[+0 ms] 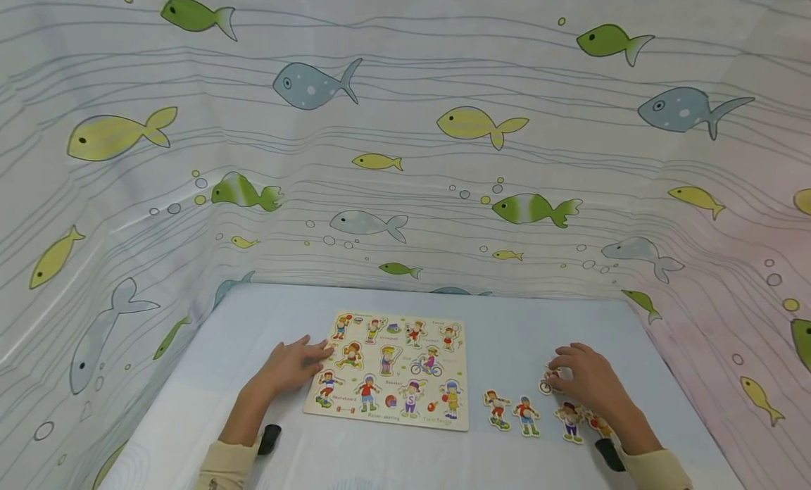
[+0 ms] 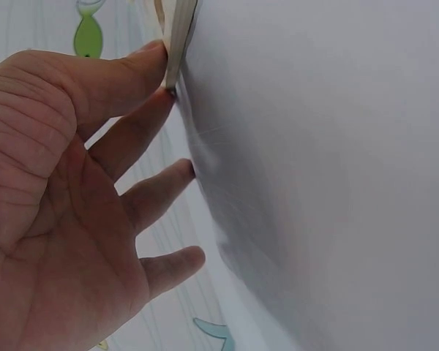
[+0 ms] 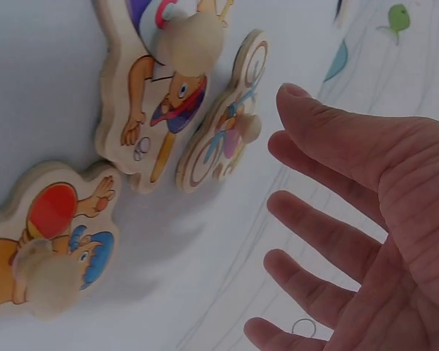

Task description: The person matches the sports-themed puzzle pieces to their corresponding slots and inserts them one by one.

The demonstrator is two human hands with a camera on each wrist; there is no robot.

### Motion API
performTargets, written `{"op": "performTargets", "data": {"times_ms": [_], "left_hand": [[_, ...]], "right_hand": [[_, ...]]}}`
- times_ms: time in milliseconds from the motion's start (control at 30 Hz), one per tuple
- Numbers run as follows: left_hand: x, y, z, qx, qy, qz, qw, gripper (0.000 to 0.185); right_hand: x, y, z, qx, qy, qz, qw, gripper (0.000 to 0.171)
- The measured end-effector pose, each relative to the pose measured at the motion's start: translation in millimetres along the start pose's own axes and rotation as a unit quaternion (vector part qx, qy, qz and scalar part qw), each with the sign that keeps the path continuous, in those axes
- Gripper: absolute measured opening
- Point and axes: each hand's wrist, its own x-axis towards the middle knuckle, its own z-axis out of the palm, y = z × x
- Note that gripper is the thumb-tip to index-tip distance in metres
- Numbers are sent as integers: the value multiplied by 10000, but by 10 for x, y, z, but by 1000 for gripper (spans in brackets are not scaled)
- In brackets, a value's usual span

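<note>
Head view: left hand (image 1: 293, 364) lies flat, lower centre of frame, fingers straight and touching the left edge of the rectangular wooden peg puzzle board (image 1: 443, 414) with its cartoon sports figures. Right hand (image 1: 586, 379), lower right, hovers with relaxed fingers, holding nothing, just beside a loose wooden cyclist piece (image 1: 546, 384) on the pale blue table (image 1: 519, 328). More loose figure pieces (image 1: 512, 411) lie between board and right hand. Fish-print curtain (image 1: 405, 145) fills the upper frame.

One puzzle board (image 1: 388, 367), five loose figure pieces (image 1: 497, 407) beside it, two hands (image 1: 293, 364).
</note>
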Motion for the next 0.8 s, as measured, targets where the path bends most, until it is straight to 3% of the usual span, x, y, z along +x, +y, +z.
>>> {"op": "performTargets", "data": {"times_ms": [800], "left_hand": [[-15,9,-1,-51,-7,-79,10000,38]], "right_hand": [[26,92,135,162,-162,328,9992,5]]}}
